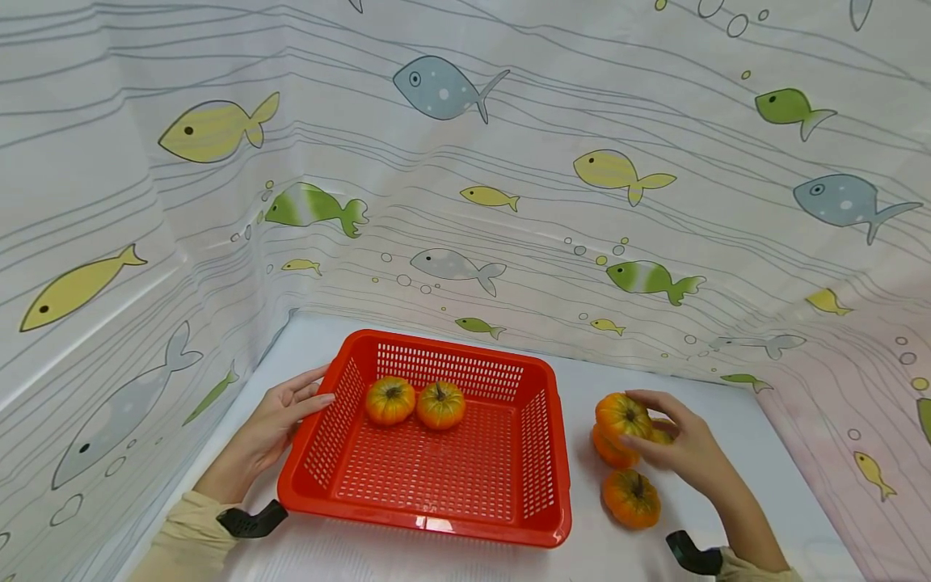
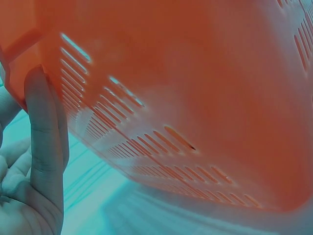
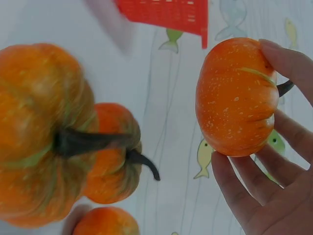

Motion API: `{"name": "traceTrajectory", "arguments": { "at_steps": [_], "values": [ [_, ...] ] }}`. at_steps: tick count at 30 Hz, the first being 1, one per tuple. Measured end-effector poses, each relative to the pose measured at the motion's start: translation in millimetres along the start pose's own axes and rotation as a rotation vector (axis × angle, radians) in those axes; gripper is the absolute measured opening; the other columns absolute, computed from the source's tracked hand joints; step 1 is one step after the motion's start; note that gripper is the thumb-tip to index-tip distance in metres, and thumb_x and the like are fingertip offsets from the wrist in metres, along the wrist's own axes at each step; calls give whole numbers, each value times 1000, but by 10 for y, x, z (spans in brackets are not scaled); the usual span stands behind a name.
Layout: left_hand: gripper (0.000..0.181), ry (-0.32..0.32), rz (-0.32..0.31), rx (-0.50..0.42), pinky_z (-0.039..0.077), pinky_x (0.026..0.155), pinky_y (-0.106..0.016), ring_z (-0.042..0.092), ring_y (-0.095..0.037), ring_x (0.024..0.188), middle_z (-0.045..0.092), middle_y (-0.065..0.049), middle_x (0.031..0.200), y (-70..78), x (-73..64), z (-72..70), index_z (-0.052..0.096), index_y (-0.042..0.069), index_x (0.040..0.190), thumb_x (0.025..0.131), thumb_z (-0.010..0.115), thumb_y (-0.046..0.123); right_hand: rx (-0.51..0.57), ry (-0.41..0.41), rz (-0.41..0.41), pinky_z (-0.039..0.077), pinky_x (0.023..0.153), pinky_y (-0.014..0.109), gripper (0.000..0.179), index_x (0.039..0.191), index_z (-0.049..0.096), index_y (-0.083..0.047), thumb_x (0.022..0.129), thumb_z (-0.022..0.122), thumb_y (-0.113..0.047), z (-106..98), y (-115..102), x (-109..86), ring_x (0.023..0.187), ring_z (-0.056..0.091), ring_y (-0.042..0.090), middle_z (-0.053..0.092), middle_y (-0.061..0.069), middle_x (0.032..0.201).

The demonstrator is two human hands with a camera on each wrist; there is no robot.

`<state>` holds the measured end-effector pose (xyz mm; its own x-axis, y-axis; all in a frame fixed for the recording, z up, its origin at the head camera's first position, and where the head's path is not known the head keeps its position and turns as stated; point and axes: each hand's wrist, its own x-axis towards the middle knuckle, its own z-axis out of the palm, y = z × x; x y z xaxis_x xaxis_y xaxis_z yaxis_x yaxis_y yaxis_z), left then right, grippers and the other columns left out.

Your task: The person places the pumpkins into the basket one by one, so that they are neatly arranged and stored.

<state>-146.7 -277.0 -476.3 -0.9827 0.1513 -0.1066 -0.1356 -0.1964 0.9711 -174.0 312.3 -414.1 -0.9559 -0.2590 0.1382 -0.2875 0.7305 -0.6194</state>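
A red plastic basket (image 1: pixel 444 517) with slotted walls stands on the white surface. Two small orange-yellow pumpkins (image 1: pixel 390 401) sit side by side inside it, towards the back left. At the basket's left rim, my left hand (image 1: pixel 280 412) grips the edge; in the left wrist view a finger (image 2: pixel 45 137) lies against the outer wall. My right hand (image 1: pixel 680 444) holds a small orange pumpkin (image 3: pixel 239 98) between thumb and fingertips, its dark stem towards the palm. Below and beside that hand are several more pumpkins (image 1: pixel 631 499), partly hidden by the held one and the fingers.
A white sheet printed with fish (image 1: pixel 440 87) forms walls behind and on both sides. The pumpkin group lies to the right of the basket, a short gap away from its right wall. Black wrist mounts (image 1: pixel 253 520) are on both forearms.
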Motion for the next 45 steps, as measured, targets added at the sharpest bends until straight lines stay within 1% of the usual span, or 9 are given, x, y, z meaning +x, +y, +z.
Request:
{"name": "traceTrajectory", "arguments": {
  "at_steps": [5,12,17,19,22,27,31,37,45],
  "values": [
    [68,-3,0,-6,63,88,-40,75,-14,106,72,6,116,9,-7,6,23,2,163,105,58,10,23,-6,-59,51,93,10,65,143,58,-19,86,85,-34,46,-125,111,119,45,-18,63,5,142],
    [69,-4,-2,-9,63,88,-40,75,-14,106,72,6,117,13,-13,8,22,2,163,105,58,10,31,-32,-101,53,94,15,65,141,59,-23,84,87,-35,90,-299,272,120,50,-12,64,1,141],
    [68,-4,-3,-9,63,88,-40,75,-14,106,73,6,117,9,-10,7,22,2,163,105,58,10,59,-66,-108,54,96,17,66,140,59,-25,82,88,-37,135,-426,363,126,56,5,63,-2,141],
    [68,-6,-2,-7,63,88,-40,75,-14,106,73,6,117,6,-8,6,22,1,163,105,58,10,77,-83,-106,55,97,20,66,140,59,-25,82,88,-37,156,-473,390,128,57,13,63,-3,141],
    [68,-6,1,-5,63,88,-40,75,-14,106,73,6,117,3,-4,6,22,1,162,105,58,10,91,-105,-101,57,99,27,67,141,58,-25,82,88,-38,186,-539,427,129,58,20,63,-2,142],
    [69,1,-4,-6,63,88,-39,75,-13,106,73,7,117,5,1,3,22,2,163,105,58,10,95,-135,-140,60,99,40,67,141,59,-24,82,88,-39,227,-623,513,127,60,22,62,-1,142],
    [69,4,-9,-7,63,88,-39,75,-13,106,72,7,116,7,-3,2,22,2,163,105,59,10,120,-169,-190,61,99,42,65,140,60,-22,83,88,-37,255,-692,586,126,61,23,62,0,142],
    [70,3,-9,-4,63,88,-39,75,-13,106,72,7,115,12,-8,7,21,1,163,105,59,11,145,-233,-196,60,101,40,65,138,61,-24,81,88,-40,320,-815,682,126,61,20,62,-5,140],
    [70,-4,-4,2,63,88,-40,75,-13,107,72,7,118,11,-6,8,20,1,163,105,58,11,88,-309,-257,62,97,46,65,138,62,-21,81,89,-38,458,-946,814,125,60,23,63,-2,137]
  ]
}}
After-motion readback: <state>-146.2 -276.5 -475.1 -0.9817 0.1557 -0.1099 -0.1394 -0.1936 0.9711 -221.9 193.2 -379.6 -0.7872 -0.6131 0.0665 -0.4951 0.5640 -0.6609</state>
